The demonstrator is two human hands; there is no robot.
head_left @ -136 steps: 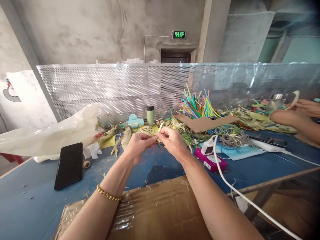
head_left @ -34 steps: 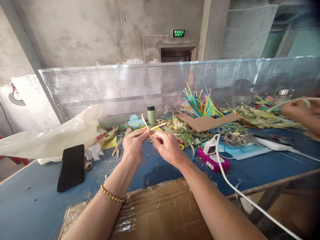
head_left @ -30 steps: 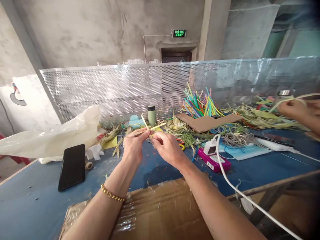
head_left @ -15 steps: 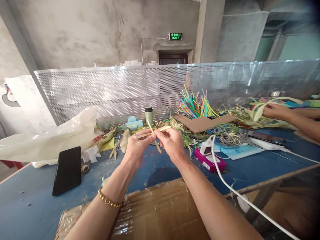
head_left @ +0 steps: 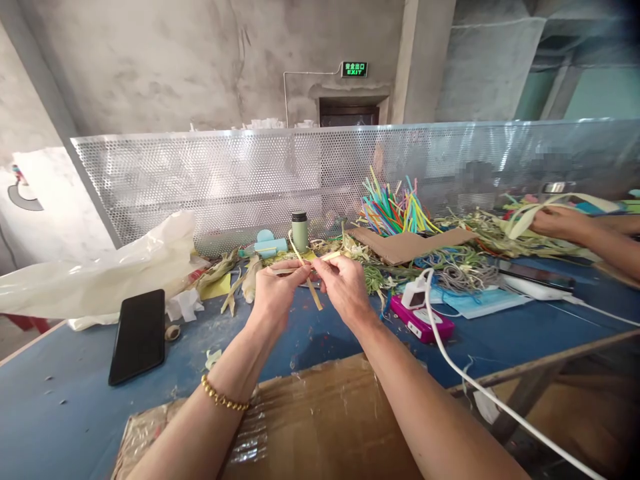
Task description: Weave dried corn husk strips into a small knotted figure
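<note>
Pale yellow straw-like strips (head_left: 315, 295) cross between my two hands above the blue table. My left hand (head_left: 275, 288) pinches them between thumb and fingertips from the left, a gold bead bracelet (head_left: 223, 395) round its wrist. From the right, my right hand (head_left: 346, 285) pinches the same strips, its fingertips almost touching the left ones. One strip end sticks up past the fingers and another hangs down toward the table. The crossing point itself is mostly hidden by my fingertips.
A black phone (head_left: 138, 337) and plastic sheeting (head_left: 125, 263) lie left. Behind my hands stand a green bottle (head_left: 299, 233) and colourful pipe cleaners (head_left: 395, 207). At right are a magenta box (head_left: 423, 319), a white cable (head_left: 465, 380) and another person's hand (head_left: 557, 221). Cardboard (head_left: 325, 420) lies in front.
The upper strip end leans further left and the hanging end has shifted slightly. Both hands keep their pinch in nearly the same place. The whole view has moved a little.
</note>
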